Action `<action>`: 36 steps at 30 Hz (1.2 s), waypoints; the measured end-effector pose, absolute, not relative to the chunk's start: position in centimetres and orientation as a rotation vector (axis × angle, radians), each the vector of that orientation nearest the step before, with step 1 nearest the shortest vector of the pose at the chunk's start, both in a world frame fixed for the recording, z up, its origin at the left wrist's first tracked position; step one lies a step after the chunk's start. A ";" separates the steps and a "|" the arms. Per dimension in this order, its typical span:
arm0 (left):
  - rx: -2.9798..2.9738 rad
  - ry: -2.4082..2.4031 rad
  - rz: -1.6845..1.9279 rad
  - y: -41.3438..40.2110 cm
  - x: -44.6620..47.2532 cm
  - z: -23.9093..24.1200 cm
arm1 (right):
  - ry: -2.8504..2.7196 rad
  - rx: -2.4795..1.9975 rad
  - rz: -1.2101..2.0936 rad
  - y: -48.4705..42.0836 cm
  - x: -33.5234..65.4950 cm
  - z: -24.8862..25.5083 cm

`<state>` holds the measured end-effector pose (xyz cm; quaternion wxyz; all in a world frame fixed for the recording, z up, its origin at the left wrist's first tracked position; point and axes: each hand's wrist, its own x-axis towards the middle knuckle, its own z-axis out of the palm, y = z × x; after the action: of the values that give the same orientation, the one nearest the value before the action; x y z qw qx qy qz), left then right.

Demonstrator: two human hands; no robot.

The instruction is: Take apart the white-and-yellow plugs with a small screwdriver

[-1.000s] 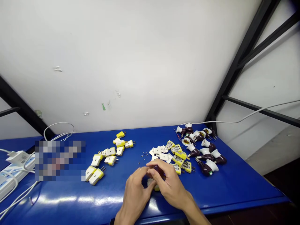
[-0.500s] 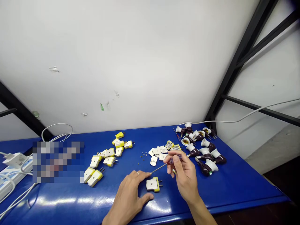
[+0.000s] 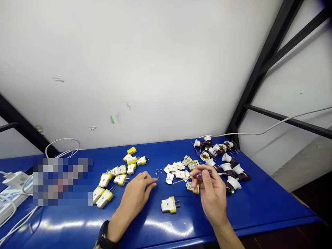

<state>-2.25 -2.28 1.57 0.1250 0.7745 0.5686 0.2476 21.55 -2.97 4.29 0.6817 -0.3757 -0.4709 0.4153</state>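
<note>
My right hand [image 3: 211,188] is wrapped round the dark, clear handle of a screwdriver [image 3: 181,180], whose thin shaft points left above the table. My left hand [image 3: 138,192] reaches over the blue tabletop, index finger and thumb a little apart, close to several tiny screws [image 3: 158,172]. Between the hands, a white and yellow plug [image 3: 168,204] lies flat with its two pins to the right, touched by neither hand. Several loose white covers [image 3: 177,167] lie beyond the screwdriver. An uncovered yellow plug half [image 3: 191,187] sits partly behind my right hand.
Several white and yellow plugs [image 3: 120,169] are grouped at the left. Brown and white lamp sockets [image 3: 228,169] crowd the right, with another screwdriver [image 3: 195,149] beside them. A power strip [image 3: 15,197] with cables is at the far left. Black frame bars [image 3: 249,97] flank the wall.
My left hand has moved away from the screwdriver tip and the plug, left and up to the screws. My right hand has drawn the screwdriver slightly right. The plug has stayed in place.
</note>
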 end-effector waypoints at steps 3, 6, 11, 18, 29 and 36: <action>2.338 1.679 0.565 -0.5 -2.5 1.4 | -1.194 -0.945 0.878 -3.3 22.0 4.1; 2.340 1.688 0.583 0.0 -2.7 1.2 | -1.466 -1.074 0.862 -3.7 22.8 4.4; 2.237 1.698 0.586 -1.3 -3.3 0.9 | -2.034 -1.227 0.836 -4.5 23.7 4.9; 2.265 1.490 0.660 0.8 -3.3 -0.3 | -2.207 -1.353 0.852 -5.1 21.5 2.2; 2.288 1.156 0.546 -2.5 -0.2 2.8 | -2.270 -1.429 0.727 -4.7 21.2 1.8; 2.351 1.076 0.938 0.5 0.9 3.2 | -2.066 -1.543 0.611 -4.3 23.3 2.6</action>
<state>0.94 0.48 3.24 0.1944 0.8385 0.3837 0.3344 23.33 -4.29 2.64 0.2431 -0.5648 -0.7562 0.2237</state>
